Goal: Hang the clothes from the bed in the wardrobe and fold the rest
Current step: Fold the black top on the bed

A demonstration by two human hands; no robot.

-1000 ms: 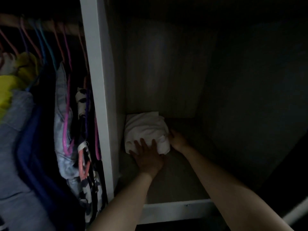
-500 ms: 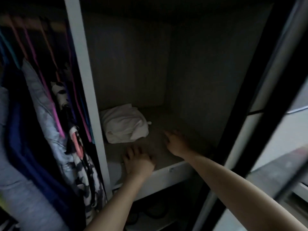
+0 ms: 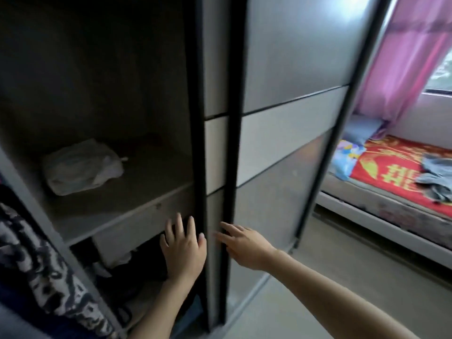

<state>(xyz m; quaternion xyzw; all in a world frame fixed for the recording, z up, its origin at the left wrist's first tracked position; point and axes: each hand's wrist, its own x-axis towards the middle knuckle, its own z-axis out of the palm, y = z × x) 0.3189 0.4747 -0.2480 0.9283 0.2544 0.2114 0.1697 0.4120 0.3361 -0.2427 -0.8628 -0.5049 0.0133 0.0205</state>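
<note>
Head view, and two hands are up at the wardrobe [image 3: 97, 81]: left hand [image 3: 182, 250] low centre, fingers spread, holding nothing; right hand [image 3: 244, 243] just beside it, fingers straight, tips at the dark stile of a sliding door [image 3: 281, 143], gripping nothing. One folded white garment [image 3: 80, 167] sits on the shelf [image 3: 146, 182], left of frame. Far right, one grey-blue garment [image 3: 437, 177] lies crumpled on the bed [image 3: 391, 204], one blue pillow [image 3: 362, 128] behind, one pink curtain [image 3: 403, 57] above

Matt wood-look shelf [image 3: 117, 211], crumpled white cloth bundle [image 3: 80, 167], frosted semi-gloss door panels [image 3: 288, 94] w/ black frame, sheer pink curtain [image 3: 401, 57]
</note>
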